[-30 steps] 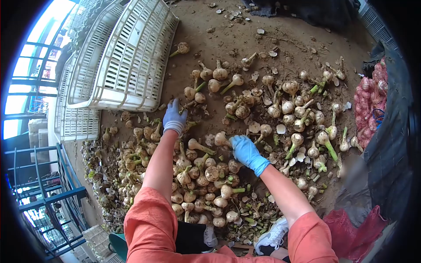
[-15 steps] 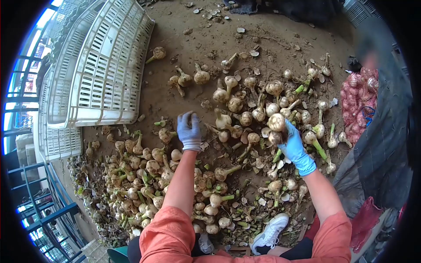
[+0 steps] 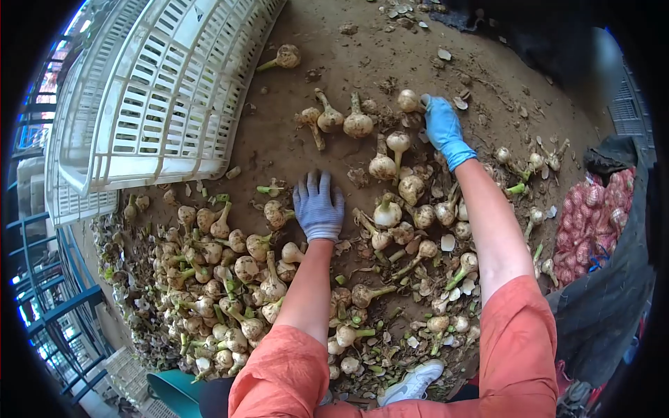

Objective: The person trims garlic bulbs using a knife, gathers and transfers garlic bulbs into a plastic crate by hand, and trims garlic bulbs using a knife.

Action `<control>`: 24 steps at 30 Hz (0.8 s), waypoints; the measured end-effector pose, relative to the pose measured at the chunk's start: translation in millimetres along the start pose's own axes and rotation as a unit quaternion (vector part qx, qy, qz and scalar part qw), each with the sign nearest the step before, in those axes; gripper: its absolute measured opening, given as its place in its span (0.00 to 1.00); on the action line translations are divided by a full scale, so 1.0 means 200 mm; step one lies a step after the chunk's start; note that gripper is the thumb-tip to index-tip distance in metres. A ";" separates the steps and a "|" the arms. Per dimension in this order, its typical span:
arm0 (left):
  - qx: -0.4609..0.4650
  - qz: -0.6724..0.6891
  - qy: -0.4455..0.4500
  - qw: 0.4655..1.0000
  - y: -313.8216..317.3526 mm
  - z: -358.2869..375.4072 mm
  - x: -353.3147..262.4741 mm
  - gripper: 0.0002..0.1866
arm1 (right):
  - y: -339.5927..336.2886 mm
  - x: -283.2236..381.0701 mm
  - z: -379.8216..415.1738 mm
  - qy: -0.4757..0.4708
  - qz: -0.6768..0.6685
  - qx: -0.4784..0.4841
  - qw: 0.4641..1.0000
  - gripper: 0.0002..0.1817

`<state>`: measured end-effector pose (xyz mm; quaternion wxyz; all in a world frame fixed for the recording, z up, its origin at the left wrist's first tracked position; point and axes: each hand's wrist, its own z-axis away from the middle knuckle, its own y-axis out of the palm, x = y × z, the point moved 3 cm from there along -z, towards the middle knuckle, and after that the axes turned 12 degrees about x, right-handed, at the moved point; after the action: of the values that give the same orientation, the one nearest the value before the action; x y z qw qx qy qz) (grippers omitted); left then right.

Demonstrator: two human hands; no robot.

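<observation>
My left hand point(image 3: 318, 207), in a grey-blue knit glove, lies palm down on the brown ground with its fingers spread and nothing in it. Just left of it is a garlic bulb point(image 3: 277, 214). My right hand point(image 3: 443, 127), in a light blue glove, reaches forward, its fingers closed at the stalk end of a garlic bulb point(image 3: 408, 101); the stalk is hidden by the fingers. Below this hand stands a paler garlic bulb point(image 3: 398, 142) with its stalk down. More garlic bulbs with stalks point(image 3: 358, 124) lie between my hands and beyond.
White slatted crates point(image 3: 174, 90) stand at the left. A dense heap of garlic point(image 3: 237, 268) lies at lower left, with peelings and cut stalks around. Red mesh sacks of garlic point(image 3: 592, 216) and dark cloth point(image 3: 599, 306) are at right. My white shoe point(image 3: 417, 382) is near the bottom.
My right hand has let go of the garlic it held and reached forward and left to another bulb. My left hand's fingers, curled before, are now spread on the ground. The view has shifted.
</observation>
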<state>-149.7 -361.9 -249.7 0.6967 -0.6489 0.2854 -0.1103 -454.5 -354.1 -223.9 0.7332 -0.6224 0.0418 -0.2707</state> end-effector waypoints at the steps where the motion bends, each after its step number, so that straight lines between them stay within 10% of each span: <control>1: 0.001 0.004 0.001 1.000 0.00 0.00 0.01 0.19 | 0.02 0.01 0.01 -0.023 -0.013 -0.047 0.999 0.17; 6: 0.015 0.026 -0.001 1.000 -0.01 -0.01 0.01 0.19 | 0.02 0.02 -0.10 0.097 -0.022 0.051 0.994 0.18; 11: 0.016 0.040 -0.003 0.999 -0.01 -0.01 0.02 0.20 | -0.06 0.50 -0.19 -0.169 -0.230 0.030 0.958 0.20; 16: 0.016 0.041 -0.009 0.999 0.00 -0.01 0.03 0.20 | 0.07 1.04 -0.29 -0.330 0.099 0.072 0.936 0.12; 24: 0.036 0.048 -0.009 0.998 -0.01 -0.02 0.03 0.21 | -0.02 0.91 -0.10 -0.222 0.168 0.230 0.932 0.14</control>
<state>-145.2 -368.4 -249.2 0.7269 -0.6096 0.3058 -0.0812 -308.7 -453.7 -174.9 0.8816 -0.4649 -0.0822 -0.0007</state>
